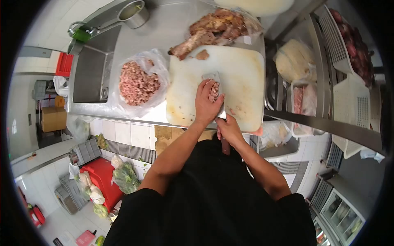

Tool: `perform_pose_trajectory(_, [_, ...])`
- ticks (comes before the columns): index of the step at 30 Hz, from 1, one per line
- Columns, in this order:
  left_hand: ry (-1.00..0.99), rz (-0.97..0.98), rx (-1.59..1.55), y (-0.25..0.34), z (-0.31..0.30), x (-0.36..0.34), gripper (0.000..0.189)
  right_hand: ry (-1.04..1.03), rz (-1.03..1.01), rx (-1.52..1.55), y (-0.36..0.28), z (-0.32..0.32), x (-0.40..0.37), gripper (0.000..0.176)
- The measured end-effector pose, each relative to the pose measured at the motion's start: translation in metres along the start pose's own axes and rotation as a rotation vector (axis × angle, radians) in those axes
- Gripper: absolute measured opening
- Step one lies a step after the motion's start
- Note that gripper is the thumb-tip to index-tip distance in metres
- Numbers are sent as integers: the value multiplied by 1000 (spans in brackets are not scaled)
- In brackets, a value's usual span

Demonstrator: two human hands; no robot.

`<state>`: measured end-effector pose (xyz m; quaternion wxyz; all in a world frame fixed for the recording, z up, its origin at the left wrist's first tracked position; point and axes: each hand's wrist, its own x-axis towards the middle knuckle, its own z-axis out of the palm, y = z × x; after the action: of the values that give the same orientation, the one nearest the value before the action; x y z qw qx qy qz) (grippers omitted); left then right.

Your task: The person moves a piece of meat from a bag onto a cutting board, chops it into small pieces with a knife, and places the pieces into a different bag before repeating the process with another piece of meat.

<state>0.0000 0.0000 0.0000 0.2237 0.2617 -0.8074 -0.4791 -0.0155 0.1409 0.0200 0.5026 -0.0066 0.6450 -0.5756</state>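
A cleaver (pixel 222 112) lies low over the white cutting board (pixel 246 78), a small heap of chopped meat (pixel 213 92) on its blade. My right hand (pixel 230 130) is wrapped round its handle near the board's front edge. Over the blade, my left hand (pixel 207 102) cups the heap, its fingers on the left side and the thumb on the right. Left of the board, a clear plastic bag (pixel 163 78) lies open with a larger pile of chopped meat (pixel 137 84) in it. A small piece of meat (pixel 202 54) sits at the board's back edge.
Large browned meat pieces (pixel 221 24) lie behind the board. A steel sink (pixel 92 74) is at the left, with a metal pot (pixel 134 15) near it. Shelves at the right hold a basket (pixel 334 41) and bagged food (pixel 294 60). A red crate (pixel 98 180) stands on the floor.
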Motion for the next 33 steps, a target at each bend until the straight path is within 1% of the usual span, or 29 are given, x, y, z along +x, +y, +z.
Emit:
perform_pose_trajectory(2, [125,78,31,2,-15,7,52,-43,-45,-122,-16,9,4,17])
perform_pose_trajectory(3, [130,26,-55,0,-23,7,52,7,4,-194,-32,21,-6,17])
perform_pose_trajectory(5, [331,181,36,-17,-79,29,49,-82,-103,-239,-50,69,12,19])
perform_pose_trajectory(6, [373,193,84,-15,-113,40,47,-114,-142,-275,-61,96,21,23])
perform_pose_trajectory(7, [415,197,115,-14,-140,48,45,-120,-146,-278,-70,116,27,23])
perform_pose_trajectory(9, [529,203,161,-36,-184,66,41,-149,-290,-514,-88,149,40,27])
perform_pose_trajectory(10, [536,204,165,-46,-204,75,41,-156,-295,-516,-93,158,43,27])
perform_pose_trajectory(12, [630,119,147,-63,-233,91,36,-163,-274,-558,-100,174,48,31])
perform_pose_trajectory(13, [633,117,139,-71,-238,96,36,-159,-274,-565,-99,174,49,31])
perform_pose_trajectory(15, [472,-56,82,-88,-244,106,31,-102,-234,-459,-88,157,49,33])
perform_pose_trajectory(16, [412,65,350,-104,-243,108,29,-52,-228,-468,-77,145,48,34])
perform_pose_trajectory(17, [412,59,341,-107,-241,112,29,-4,-220,-477,-68,131,45,35])
perform_pose_trajectory(19, [449,219,578,-110,-229,117,31,76,-243,-678,-73,114,27,34])
perform_pose_trajectory(20, [408,239,605,-111,-227,120,38,84,-234,-685,-77,113,24,34])
perform_pose_trajectory(21, [405,240,593,-113,-225,124,38,86,-220,-817,-82,112,22,33])
perform_pose_trajectory(22, [369,212,698,-114,-222,129,41,93,-207,-947,-86,114,23,33])
perform_pose_trajectory(23, [331,188,802,-114,-219,133,44,113,-206,-947,-84,120,31,33])
perform_pose_trajectory(24, [255,131,832,-112,-217,136,55,181,-256,-930,-80,127,47,34])
perform_pose_trajectory(25, [255,141,822,-110,-215,137,55,245,-307,-914,-82,134,56,34])
perform_pose_trajectory(27, [104,69,911,-107,-216,141,66,292,-310,-890,-95,140,64,34])
perform_pose_trajectory(28, [76,55,894,-109,-219,143,73,322,-303,-866,-101,144,63,34])
perform_pose_trajectory(29, [86,55,897,-110,-224,139,73,318,-312,-868,-104,141,57,34])
perform_pose_trajectory(31, [104,39,828,-104,-229,128,74,249,-202,-762,-107,118,38,35])
perform_pose_trajectory(32, [162,41,844,-109,-232,121,67,258,-247,-696,-102,105,27,35])
perform_pose_trajectory(33, [159,42,837,-110,-240,114,67,263,-244,-699,-98,89,15,35])
